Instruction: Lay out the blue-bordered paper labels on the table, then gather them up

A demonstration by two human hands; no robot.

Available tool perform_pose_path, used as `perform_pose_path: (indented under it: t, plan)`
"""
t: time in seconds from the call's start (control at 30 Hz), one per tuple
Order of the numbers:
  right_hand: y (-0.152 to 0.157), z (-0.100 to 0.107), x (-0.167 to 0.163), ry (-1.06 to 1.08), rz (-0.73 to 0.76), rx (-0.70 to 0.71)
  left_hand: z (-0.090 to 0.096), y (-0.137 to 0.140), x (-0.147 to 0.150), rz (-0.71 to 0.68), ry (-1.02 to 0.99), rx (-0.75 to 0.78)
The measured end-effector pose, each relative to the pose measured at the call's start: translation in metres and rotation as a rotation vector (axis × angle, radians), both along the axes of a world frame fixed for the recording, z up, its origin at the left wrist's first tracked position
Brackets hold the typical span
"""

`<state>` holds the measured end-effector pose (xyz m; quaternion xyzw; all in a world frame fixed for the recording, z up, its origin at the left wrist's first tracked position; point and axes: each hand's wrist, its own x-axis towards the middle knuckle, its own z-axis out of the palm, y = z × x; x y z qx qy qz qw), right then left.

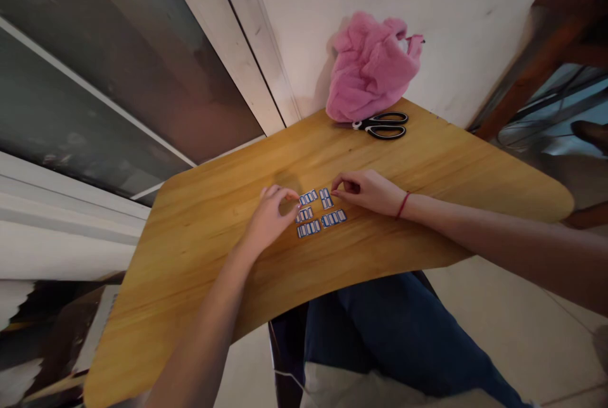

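Several small flat strips, each made of white rectangles with blue borders, lie grouped on the wooden table. My left hand (270, 215) is at their left side, with thumb and forefinger pinched at the end of the upper left strip (310, 196). Part of the strip below it (305, 213) is hidden by that hand. To the right, my right hand (368, 191) has curled fingers, their tips close together beside the upper right piece (326, 198). Whether anything sits between those tips cannot be made out. Nearer to me lie the lower left strip (308, 229) and lower right strip (334, 218).
A pink fluffy cloth bundle (373, 72) rests at the table's back corner against the wall. Black-handled scissors (387, 124) lie in front of it, blades partly under it. The wooden table (190, 275) ends just before my legs. A glass-panelled door (142, 47) stands behind, left.
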<state>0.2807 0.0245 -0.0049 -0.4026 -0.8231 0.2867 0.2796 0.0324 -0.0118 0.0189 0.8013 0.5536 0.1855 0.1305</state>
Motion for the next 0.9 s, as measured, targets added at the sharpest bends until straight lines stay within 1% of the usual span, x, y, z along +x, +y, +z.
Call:
perform_pose_path:
  t: [0.1,0.2,0.37,0.53,0.67,0.77,0.9]
  plan:
    - [0.001,-0.001,-0.001,-0.001,-0.002,-0.010,0.002,0.009,0.003,0.025,-0.008,0.022]
    - [0.002,-0.003,-0.002,0.000,0.010,-0.010,0.005,0.013,0.007,0.007,0.035,-0.009]
    - [0.002,-0.004,-0.003,0.011,0.008,-0.012,0.011,0.005,-0.001,-0.062,0.057,-0.085]
    - [0.001,-0.002,-0.003,0.028,0.020,-0.001,0.007,-0.004,-0.014,-0.083,0.080,-0.162]
    - [0.002,-0.003,-0.003,0.031,0.016,0.001,0.004,-0.002,-0.015,-0.120,0.101,-0.161]
    - [0.002,-0.004,-0.003,0.025,0.020,-0.001,0.007,0.003,-0.016,-0.154,0.163,-0.152]
    - [0.003,-0.004,-0.002,0.022,0.025,-0.009,0.011,0.011,-0.021,-0.235,0.217,-0.142]
